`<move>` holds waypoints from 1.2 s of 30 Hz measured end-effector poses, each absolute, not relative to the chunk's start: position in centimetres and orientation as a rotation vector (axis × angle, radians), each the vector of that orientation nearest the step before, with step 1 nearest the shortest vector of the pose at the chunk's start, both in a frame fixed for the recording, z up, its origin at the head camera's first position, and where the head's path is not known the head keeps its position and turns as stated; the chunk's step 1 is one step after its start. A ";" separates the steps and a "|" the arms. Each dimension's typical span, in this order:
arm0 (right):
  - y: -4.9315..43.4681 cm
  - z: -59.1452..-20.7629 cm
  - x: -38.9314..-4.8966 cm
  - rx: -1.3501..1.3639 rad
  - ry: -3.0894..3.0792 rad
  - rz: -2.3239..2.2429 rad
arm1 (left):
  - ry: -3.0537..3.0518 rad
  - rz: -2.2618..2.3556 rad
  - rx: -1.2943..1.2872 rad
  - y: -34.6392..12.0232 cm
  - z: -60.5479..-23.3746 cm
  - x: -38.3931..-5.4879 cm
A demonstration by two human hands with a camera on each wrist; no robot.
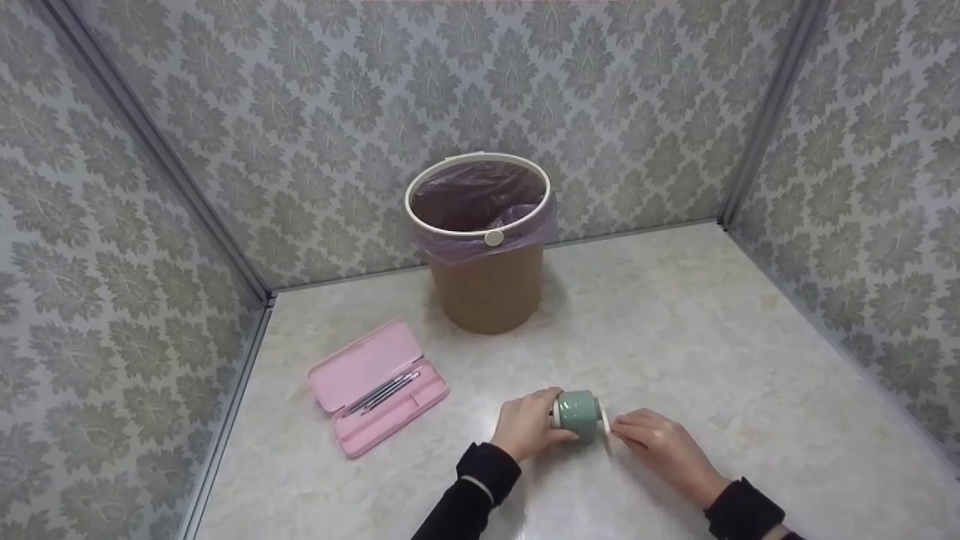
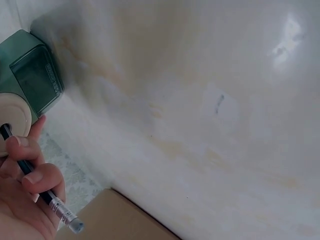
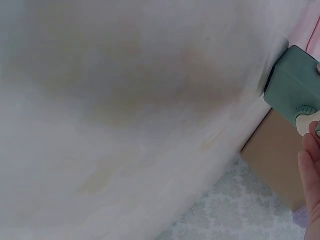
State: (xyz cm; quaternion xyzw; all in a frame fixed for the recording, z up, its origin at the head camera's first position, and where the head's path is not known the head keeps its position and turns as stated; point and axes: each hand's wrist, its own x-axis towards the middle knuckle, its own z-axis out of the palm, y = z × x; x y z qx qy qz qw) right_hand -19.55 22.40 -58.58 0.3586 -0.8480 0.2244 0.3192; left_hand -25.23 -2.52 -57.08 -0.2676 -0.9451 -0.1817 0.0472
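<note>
A green pencil sharpener (image 1: 578, 414) with a cream front disc (image 2: 16, 120) and a clear dark drawer (image 2: 37, 79) stands on the table. Into the disc's hole runs a dark pencil (image 2: 46, 196) with a silver, eraser-tipped end. My left hand (image 1: 527, 424) is at the sharpener's left side, its fingers curled around the pencil in the left wrist view. On the opposite side, my right hand (image 1: 667, 450) pinches the white crank handle (image 1: 606, 420). In the right wrist view only the fingers (image 3: 311, 172) and part of the crank show at the right edge.
To the left lies an open pink pencil case (image 1: 390, 427) with several pencils (image 1: 386, 391) in it. A brown trash bin (image 1: 487, 292) with a purple liner stands behind, near the patterned back wall (image 1: 337, 150). Patterned panels flank the pale tabletop (image 1: 660, 322).
</note>
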 end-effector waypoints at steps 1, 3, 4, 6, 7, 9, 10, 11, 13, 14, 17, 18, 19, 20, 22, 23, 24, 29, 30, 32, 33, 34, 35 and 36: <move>22.4 -58.5 -19.6 0.945 -2.223 0.597 | -2.886 -0.553 -0.818 -2.5 -57.1 -25.2; 22.4 -58.4 -19.6 0.943 -2.214 0.595 | -2.888 -0.554 -0.820 -2.5 -57.0 -25.3; 22.4 -58.3 -19.7 0.938 -2.211 0.593 | -2.887 -0.553 -0.823 -2.5 -57.0 -25.3; 22.4 -58.2 -19.7 0.924 -2.210 0.586 | -2.888 -0.545 -0.824 -2.4 -56.9 -25.3; 22.3 -58.1 -19.8 0.918 -2.208 0.581 | -2.888 -0.540 -0.823 -2.4 -56.9 -25.3; 22.2 -58.0 -20.0 0.904 -2.206 0.576 | -2.884 -0.533 -0.823 -2.4 -56.9 -25.3; 22.2 -57.9 -20.1 0.903 -2.199 0.580 | -2.884 -0.525 -0.824 -2.4 -56.9 -25.3; 22.2 -57.9 -20.2 0.899 -2.194 0.584 | -2.884 -0.519 -0.825 -2.4 -56.9 -25.3; 22.1 -57.7 -20.4 0.890 -2.176 0.590 | -2.887 -0.514 -0.827 -2.4 -56.9 -25.3; 22.1 -57.6 -20.5 0.893 -2.163 0.591 | -2.889 -0.512 -0.829 -2.4 -56.9 -25.3; 22.0 -57.4 -20.9 0.897 -2.132 0.590 | -2.887 -0.518 -0.831 -2.4 -56.9 -25.5; 22.0 -57.3 -21.1 0.900 -2.125 0.592 | -2.886 -0.522 -0.831 -2.4 -56.9 -25.5; 22.0 -57.3 -21.2 0.906 -2.120 0.596 | -2.884 -0.524 -0.831 -2.4 -57.0 -25.5; 22.0 -57.2 -21.3 0.909 -2.120 0.600 | -2.883 -0.526 -0.829 -2.4 -57.0 -25.5; 22.0 -57.2 -21.5 0.899 -2.132 0.608 | -2.880 -0.525 -0.826 -2.5 -57.0 -25.6; 22.0 -57.2 -21.5 0.892 -2.141 0.605 | -2.881 -0.522 -0.827 -2.5 -57.0 -25.6; 22.0 -57.2 -21.6 0.883 -2.146 0.607 | -2.883 -0.518 -0.828 -2.5 -57.0 -25.6; 21.9 -57.0 -21.6 0.844 -2.183 0.596 | -2.890 -0.513 -0.825 -2.4 -56.7 -25.6; 21.9 -57.0 -21.7 0.841 -2.186 0.596 | -2.890 -0.512 -0.823 -2.4 -56.7 -25.6; 21.9 -56.9 -21.8 0.837 -2.189 0.593 | -2.888 -0.504 -0.822 -2.4 -56.7 -25.6; 21.9 -56.9 -21.9 0.833 -2.190 0.590 | -2.886 -0.500 -0.824 -2.3 -56.7 -25.6; 21.9 -56.8 -22.1 0.827 -2.192 0.588 | -2.883 -0.493 -0.825 -2.3 -56.7 -25.6; 21.9 -56.8 -22.2 0.819 -2.193 0.580 | -2.876 -0.490 -0.829 -2.2 -56.7 -25.6; 21.9 -56.8 -22.4 0.809 -2.193 0.578 | -2.872 -0.483 -0.833 -2.2 -56.8 -25.5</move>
